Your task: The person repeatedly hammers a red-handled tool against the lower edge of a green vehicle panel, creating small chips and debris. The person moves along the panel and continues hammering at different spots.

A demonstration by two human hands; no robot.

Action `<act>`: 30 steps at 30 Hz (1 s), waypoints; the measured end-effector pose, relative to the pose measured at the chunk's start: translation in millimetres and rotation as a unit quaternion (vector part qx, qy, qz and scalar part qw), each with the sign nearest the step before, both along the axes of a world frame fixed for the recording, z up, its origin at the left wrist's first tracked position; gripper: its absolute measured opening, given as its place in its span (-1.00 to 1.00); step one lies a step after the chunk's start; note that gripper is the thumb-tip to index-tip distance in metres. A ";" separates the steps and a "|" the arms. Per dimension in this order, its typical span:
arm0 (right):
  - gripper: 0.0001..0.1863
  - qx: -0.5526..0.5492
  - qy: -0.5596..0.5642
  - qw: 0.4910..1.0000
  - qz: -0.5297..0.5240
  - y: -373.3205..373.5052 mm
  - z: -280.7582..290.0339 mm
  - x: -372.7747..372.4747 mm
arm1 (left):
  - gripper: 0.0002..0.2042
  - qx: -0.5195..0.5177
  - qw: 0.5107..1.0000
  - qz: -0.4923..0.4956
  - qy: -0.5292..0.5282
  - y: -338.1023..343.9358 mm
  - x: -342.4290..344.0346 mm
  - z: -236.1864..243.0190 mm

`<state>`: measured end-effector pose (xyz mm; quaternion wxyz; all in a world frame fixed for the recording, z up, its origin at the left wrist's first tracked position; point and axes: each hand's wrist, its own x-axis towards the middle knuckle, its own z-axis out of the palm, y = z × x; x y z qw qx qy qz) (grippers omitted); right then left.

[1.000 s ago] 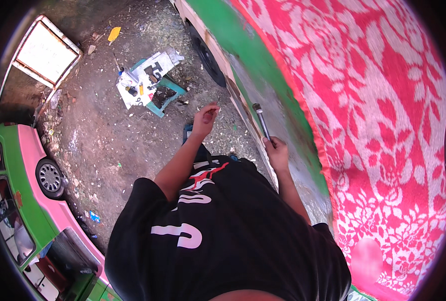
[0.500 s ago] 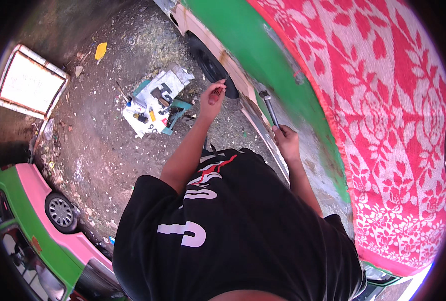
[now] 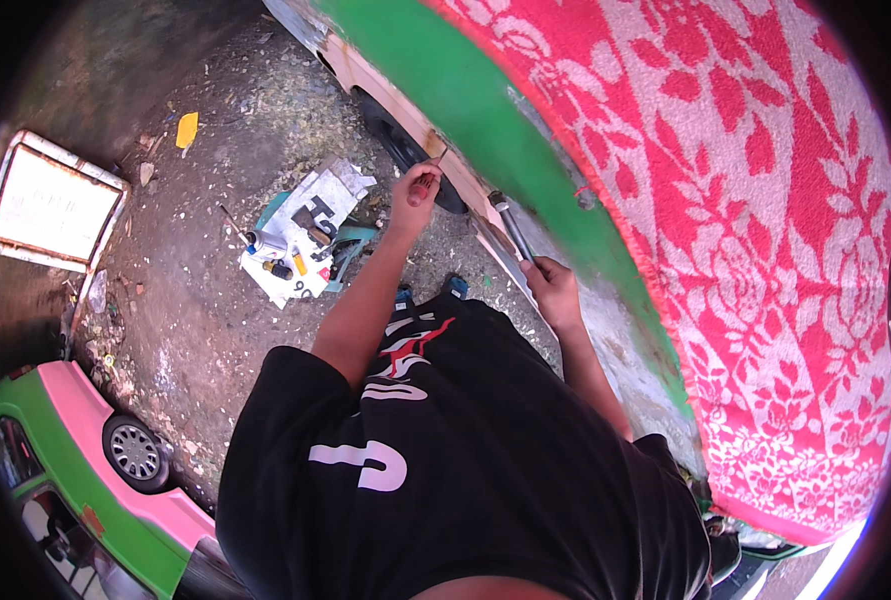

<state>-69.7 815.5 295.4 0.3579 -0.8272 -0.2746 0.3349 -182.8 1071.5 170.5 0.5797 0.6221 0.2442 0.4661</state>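
Note:
My left hand (image 3: 411,205) is closed round the red handle of a screwdriver (image 3: 421,188). Its thin shaft points at the pale pink lower body panel (image 3: 455,125) of a green car, close to the dark wheel (image 3: 390,135). Whether the tip touches the panel I cannot tell. In my right hand (image 3: 553,290) is a hammer (image 3: 511,226), gripped by its dark handle. The metal head end is beside the car's side, right of the screwdriver. Bare grey patches (image 3: 600,350) show on the green bodywork (image 3: 485,90) next to my right forearm.
A red and white floral cloth (image 3: 755,230) covers the car's upper part. On the ground, a small teal stool (image 3: 353,240) carries papers, a can (image 3: 265,243) and several tools. A white framed board (image 3: 53,205) and another green and pink car (image 3: 90,440) stand at left.
The view has shifted a little. My right hand has brought the hammer leftward, nearer the screwdriver. The left hand keeps its hold with the screwdriver at the panel.

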 end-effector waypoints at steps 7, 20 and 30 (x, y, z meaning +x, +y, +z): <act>-0.66 0.058 -0.009 0.997 0.049 8.7 -16.4 29.5 | -0.91 -0.040 0.997 0.008 0.058 6.9 8.5 15.3; -0.59 0.286 -0.142 0.934 0.159 69.1 47.2 -14.8 | -0.83 0.047 0.986 0.024 0.156 15.6 3.7 18.2; -0.60 0.227 -0.189 0.948 0.115 79.8 47.9 -9.8 | -0.85 0.115 0.969 -0.054 0.214 25.4 7.4 -13.8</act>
